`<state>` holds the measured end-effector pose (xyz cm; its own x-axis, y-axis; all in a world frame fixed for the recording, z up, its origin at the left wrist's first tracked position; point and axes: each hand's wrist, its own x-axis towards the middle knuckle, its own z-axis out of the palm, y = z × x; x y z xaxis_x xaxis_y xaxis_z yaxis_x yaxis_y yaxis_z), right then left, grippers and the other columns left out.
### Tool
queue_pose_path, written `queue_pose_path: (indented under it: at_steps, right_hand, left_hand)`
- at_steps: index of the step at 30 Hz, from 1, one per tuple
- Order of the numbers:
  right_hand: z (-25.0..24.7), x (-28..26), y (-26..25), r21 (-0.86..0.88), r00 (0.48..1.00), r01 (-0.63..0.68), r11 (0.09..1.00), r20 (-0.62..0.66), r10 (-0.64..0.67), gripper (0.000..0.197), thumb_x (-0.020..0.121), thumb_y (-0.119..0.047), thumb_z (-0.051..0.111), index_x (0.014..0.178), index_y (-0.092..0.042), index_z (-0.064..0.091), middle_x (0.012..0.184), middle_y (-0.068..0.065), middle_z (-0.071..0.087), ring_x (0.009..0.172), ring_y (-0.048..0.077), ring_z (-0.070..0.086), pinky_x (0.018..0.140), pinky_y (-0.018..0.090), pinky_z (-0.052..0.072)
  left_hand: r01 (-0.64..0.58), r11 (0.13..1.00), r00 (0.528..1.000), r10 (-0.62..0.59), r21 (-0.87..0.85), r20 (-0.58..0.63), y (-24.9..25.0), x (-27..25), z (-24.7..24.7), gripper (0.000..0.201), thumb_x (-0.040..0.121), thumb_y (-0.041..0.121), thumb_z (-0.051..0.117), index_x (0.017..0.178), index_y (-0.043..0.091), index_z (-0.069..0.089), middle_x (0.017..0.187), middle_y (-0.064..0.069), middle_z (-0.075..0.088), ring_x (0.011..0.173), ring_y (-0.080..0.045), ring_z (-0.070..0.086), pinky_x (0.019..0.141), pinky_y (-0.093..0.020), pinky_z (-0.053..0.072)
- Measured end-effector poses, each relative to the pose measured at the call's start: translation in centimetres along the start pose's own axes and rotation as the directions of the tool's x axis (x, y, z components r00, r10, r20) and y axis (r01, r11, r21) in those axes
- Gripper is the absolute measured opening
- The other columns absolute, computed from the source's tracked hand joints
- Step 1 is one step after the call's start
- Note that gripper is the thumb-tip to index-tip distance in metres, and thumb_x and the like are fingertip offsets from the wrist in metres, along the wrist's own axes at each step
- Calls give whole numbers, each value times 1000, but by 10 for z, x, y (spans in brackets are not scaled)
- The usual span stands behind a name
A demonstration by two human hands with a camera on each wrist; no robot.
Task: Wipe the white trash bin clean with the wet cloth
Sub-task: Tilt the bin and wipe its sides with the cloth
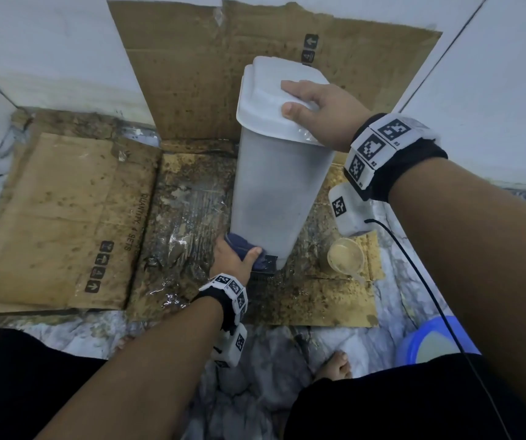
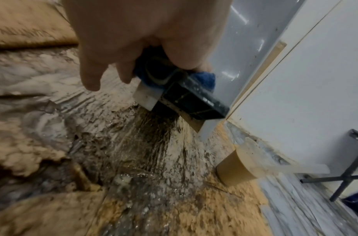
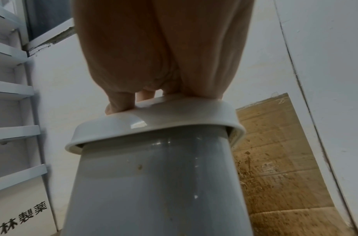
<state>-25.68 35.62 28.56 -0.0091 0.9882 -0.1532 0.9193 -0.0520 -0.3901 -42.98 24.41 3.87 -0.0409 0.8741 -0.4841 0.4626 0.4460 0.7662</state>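
Observation:
The white trash bin stands upright on wet, stained cardboard, its lid closed. My right hand lies flat on the lid with the fingers spread, as the right wrist view shows on the lid. Down at the bin's base my left hand grips a dark blue wet cloth and presses it against the lower front wall, just above the black foot pedal. In the left wrist view the cloth is bunched between my fingers and the bin wall, over the pedal.
Soaked brown cardboard covers the floor and leans on the white wall behind. A clear cup of brownish liquid stands right of the bin. A blue basin sits at lower right. My bare foot rests on the marble floor.

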Motion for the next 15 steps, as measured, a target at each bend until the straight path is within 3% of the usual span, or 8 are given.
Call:
queue_pose_path:
  at_steps: [4, 6, 11, 15]
  right_hand:
    - [1, -2, -7, -9, 1000, 5, 1000, 5, -5, 51, 95, -51, 41, 144, -39, 35, 156, -5, 30, 144, 17, 25, 118, 48, 17]
    - [0, -5, -9, -24, 1000, 0, 1000, 5, 0, 51, 96, -51, 41, 145, -38, 35, 156, -6, 29, 144, 18, 26, 118, 46, 17]
    - [2, -9, -12, -47, 1000, 4, 999, 7, -4, 51, 96, -51, 40, 146, -37, 34, 156, -5, 28, 143, 20, 27, 117, 47, 18]
    - [3, -12, -14, -57, 1000, -1, 998, -2, 1, 51, 96, -51, 40, 145, -38, 33, 156, -5, 28, 143, 20, 27, 117, 46, 17]
  left_hand:
    - [50, 998, 997, -47, 34, -68, 1, -14, 7, 60, 84, 41, 67, 122, 3, 40, 123, -18, 56, 107, -36, 58, 84, -39, 48]
    - [64, 998, 994, -61, 27, -90, 4, -26, 14, 60, 85, 41, 67, 123, 4, 40, 123, -17, 56, 106, -36, 58, 83, -39, 47]
    - [45, 988, 994, -30, 145, -107, 8, -42, 30, 70, 84, 44, 67, 137, 11, 36, 138, -12, 46, 119, -35, 53, 94, -46, 49]
    - [-128, 880, 987, 156, 457, -23, 10, -55, 38, 70, 90, 48, 57, 146, 15, 31, 151, -11, 32, 141, -30, 29, 114, -43, 28]
